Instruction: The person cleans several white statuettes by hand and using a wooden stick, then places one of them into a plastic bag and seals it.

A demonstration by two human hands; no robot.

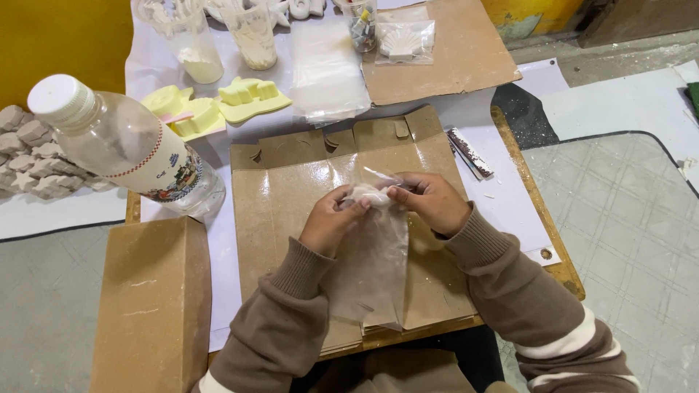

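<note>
A clear plastic bag (373, 269) hangs down over a flattened brown cardboard sheet (284, 193) on a small table. My left hand (329, 222) and my right hand (431, 200) both pinch the bag's top edge. Between the fingertips sits a small white plaster piece (371, 195) at the mouth of the bag; whether it is inside the bag I cannot tell. Both sleeves are brown with white stripes.
A clear plastic bottle with a white cap (124, 145) lies at the left. Yellow moulds (218, 105), plastic cups (191, 40), a stack of clear bags (328, 73) and a bagged white shell (404, 42) lie behind. A brown cardboard box (153, 306) stands front left. White casts (33, 156) pile at far left.
</note>
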